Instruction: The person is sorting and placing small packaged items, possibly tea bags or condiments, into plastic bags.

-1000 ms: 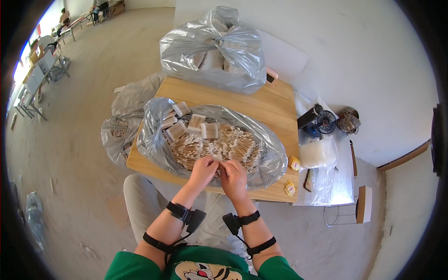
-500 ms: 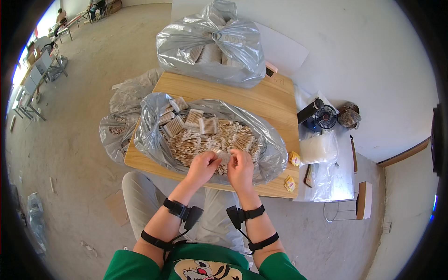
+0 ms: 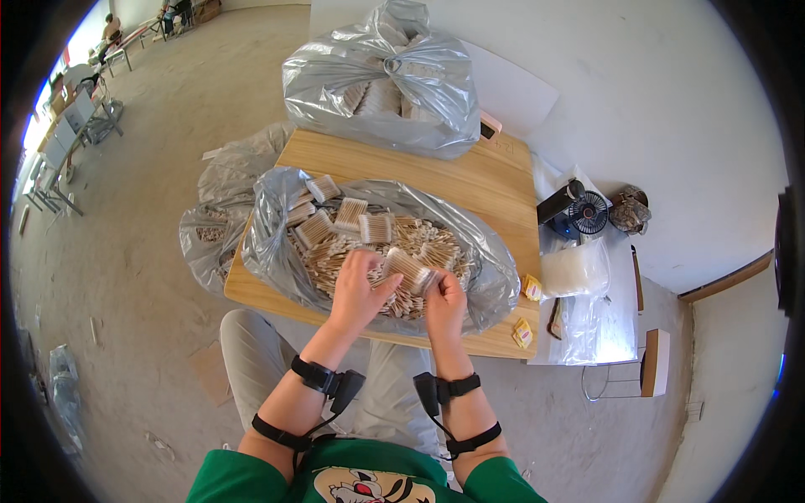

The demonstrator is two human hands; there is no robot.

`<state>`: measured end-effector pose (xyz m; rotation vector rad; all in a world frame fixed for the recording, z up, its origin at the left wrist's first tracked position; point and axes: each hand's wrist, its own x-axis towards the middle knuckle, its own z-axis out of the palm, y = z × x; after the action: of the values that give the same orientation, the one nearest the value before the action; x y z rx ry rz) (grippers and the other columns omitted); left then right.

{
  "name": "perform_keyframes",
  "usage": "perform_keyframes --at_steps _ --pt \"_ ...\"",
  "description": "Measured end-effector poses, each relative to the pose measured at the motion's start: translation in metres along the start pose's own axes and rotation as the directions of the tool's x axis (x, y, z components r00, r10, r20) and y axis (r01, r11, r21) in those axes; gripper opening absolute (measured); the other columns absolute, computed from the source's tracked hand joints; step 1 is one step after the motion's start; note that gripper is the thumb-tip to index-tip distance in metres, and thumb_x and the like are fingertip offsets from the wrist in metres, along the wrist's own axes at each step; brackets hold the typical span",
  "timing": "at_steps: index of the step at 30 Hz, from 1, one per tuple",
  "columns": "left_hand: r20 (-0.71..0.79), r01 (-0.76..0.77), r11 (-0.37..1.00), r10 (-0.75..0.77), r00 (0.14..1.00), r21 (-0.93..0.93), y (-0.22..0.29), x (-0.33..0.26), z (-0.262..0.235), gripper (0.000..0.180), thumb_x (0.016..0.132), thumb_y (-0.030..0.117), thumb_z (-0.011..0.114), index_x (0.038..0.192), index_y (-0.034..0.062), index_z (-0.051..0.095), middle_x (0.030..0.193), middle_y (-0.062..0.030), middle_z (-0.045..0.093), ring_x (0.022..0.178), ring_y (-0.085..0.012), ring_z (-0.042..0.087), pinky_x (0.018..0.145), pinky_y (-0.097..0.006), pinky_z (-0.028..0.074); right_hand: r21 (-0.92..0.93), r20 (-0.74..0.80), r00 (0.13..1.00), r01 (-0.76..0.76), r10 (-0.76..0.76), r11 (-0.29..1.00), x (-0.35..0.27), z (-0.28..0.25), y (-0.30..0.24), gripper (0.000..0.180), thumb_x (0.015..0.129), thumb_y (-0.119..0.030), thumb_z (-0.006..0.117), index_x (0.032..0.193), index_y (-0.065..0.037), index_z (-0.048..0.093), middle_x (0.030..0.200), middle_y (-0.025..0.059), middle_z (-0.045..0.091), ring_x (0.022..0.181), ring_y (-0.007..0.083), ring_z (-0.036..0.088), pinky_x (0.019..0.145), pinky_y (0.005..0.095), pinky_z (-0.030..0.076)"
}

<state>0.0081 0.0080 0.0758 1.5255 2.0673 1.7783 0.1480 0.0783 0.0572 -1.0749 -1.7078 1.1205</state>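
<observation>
My right hand [image 3: 445, 303] pinches one end of a clear packet of cotton swabs [image 3: 406, 268], holding it tilted over the loose swabs. To its left, my left hand [image 3: 356, 289] has its fingers apart, with the thumb close to the packet's near edge; whether it touches is unclear. Beneath both hands, loose cotton swabs [image 3: 329, 261] fill an opened grey plastic bag [image 3: 490, 267]. Several filled packets, among them one swab packet [image 3: 376, 227], rest on the pile toward the far left.
The bag lies on a wooden table [image 3: 503, 197]. A tied grey bag [image 3: 335, 75] of packets stands at the far edge. More bags [image 3: 210, 243] sit left of the table. Yellow sachets [image 3: 522, 333] lie at right, near a side table with a small fan [image 3: 588, 211] and black bottle [image 3: 560, 201].
My left hand has come off the packet and its fingers have spread. The right hand has shifted slightly right, and the packet now shows its broad side.
</observation>
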Motion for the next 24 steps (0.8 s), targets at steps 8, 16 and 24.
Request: perform_keyframes --at_steps 8,16,24 --pt "0.422 0.706 0.558 -0.566 0.708 -0.436 -0.023 -0.005 0.006 0.025 0.077 0.018 0.073 0.087 -0.0003 0.059 0.082 -0.0061 0.060 0.071 -0.0104 0.055 0.061 -0.026 0.044 0.487 0.089 0.969 -0.243 0.229 0.839 0.001 -0.002 0.014 0.021 0.088 0.002 0.047 0.107 0.002 0.056 0.100 0.0062 0.061 0.092 0.0119 0.056 0.081 0.0243 0.044" --pt "0.255 0.231 0.971 -0.210 0.944 -0.056 -0.011 0.002 0.008 0.024 0.068 0.012 0.078 0.080 -0.0003 0.061 0.075 -0.0081 0.058 0.068 -0.0181 0.056 0.061 -0.027 0.044 0.043 0.214 0.977 -0.004 -0.005 0.999 0.018 0.003 -0.006 0.011 0.086 -0.009 0.062 0.095 -0.002 0.062 0.088 0.0001 0.063 0.082 0.0089 0.055 0.073 0.0240 0.044" --pt "0.328 0.512 0.807 -0.419 0.847 -0.292 -0.014 -0.001 0.010 0.019 0.071 0.010 0.077 0.076 0.0008 0.061 0.071 -0.0042 0.058 0.065 -0.0120 0.052 0.059 -0.026 0.044 0.362 0.130 0.990 -0.095 0.051 0.927 0.017 0.014 -0.003 0.006 0.087 -0.008 0.062 0.087 -0.002 0.063 0.075 -0.0047 0.057 0.067 0.0028 0.046 0.063 0.0179 0.039"
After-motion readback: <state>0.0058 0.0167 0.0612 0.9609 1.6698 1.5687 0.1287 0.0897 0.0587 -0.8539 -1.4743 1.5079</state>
